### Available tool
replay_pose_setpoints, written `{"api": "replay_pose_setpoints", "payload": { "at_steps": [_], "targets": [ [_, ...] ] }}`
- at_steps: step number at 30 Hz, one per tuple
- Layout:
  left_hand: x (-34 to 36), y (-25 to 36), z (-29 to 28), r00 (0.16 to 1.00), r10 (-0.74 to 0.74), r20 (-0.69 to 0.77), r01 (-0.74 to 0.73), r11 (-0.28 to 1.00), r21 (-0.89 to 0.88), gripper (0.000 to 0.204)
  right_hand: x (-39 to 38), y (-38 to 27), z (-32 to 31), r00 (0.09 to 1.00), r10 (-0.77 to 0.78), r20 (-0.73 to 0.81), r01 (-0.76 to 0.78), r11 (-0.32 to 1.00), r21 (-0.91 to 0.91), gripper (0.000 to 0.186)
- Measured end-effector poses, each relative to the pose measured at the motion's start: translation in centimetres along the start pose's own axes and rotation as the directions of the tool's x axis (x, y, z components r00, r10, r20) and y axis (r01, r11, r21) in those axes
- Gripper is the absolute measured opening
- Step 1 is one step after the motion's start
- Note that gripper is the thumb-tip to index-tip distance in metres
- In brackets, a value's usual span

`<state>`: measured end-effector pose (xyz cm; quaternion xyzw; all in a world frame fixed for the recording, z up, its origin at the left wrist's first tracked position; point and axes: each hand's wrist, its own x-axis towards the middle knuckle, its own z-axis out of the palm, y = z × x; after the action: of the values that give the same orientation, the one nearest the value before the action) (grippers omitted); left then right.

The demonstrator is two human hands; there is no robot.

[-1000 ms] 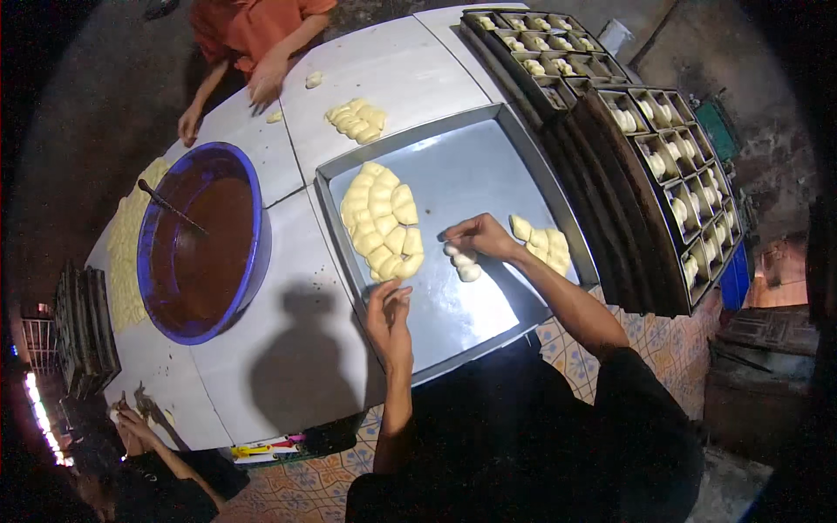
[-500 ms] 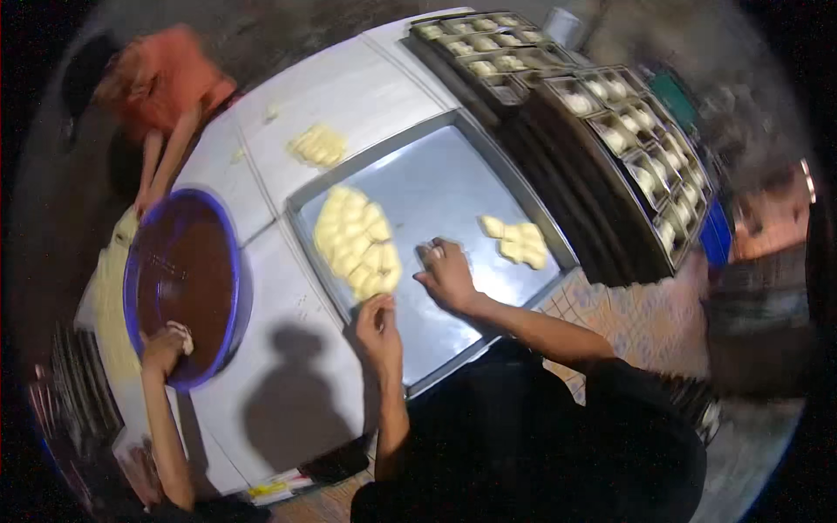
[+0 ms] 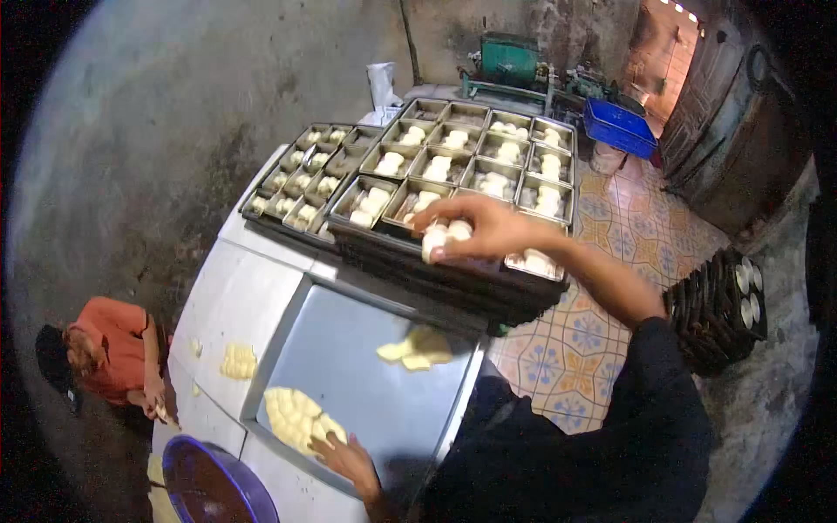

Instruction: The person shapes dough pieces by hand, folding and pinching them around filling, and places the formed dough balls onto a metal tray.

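Rounded dough pieces (image 3: 435, 238) are being pinched in the right hand (image 3: 485, 228), loaf tins (image 3: 466, 114) being partly hidden beneath it. Guessing a loose pinch could leave pieces being dropped askew. Cut dough (image 3: 293, 416) is being touched ahead of the left hand (image 3: 350, 463), fingers spread.

Right hand (image 3: 490, 228) holds dough pieces (image 3: 446, 235) over tins (image 3: 466, 113); left hand (image 3: 350, 462) touches dough cluster (image 3: 292, 417)

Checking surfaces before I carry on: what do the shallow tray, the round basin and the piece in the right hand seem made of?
Shallow tray: probably sheet metal, smooth grey, with thin walls. Basin: likely plastic, blue-purple, its rim glossy and evenly coloured. Piece in the right hand: apparently raw dough, matte, pale, softly lobed.
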<state>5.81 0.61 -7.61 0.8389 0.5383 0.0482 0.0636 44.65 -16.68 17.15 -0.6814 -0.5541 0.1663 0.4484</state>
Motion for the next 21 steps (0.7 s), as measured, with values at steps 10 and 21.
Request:
{"api": "replay_pose_setpoints", "payload": {
  "at_steps": [10, 21],
  "targets": [
    [-0.8, 2.2, 2.0, 0.948, 0.049, -0.315, -0.009, 0.991, 0.13, 0.059, 14.4, 27.0, -22.4, 0.979, 0.135, -0.154, -0.196, 0.833, -0.518, 0.04],
    [-1.1, 0.6, 7.9, 0.944, -0.224, -0.244, 0.242, 0.969, 0.045, 0.063, 12.1, 27.6, -22.3, 0.905, -0.257, -0.338, 0.015, 0.815, -0.579, 0.036]
  ]
}}
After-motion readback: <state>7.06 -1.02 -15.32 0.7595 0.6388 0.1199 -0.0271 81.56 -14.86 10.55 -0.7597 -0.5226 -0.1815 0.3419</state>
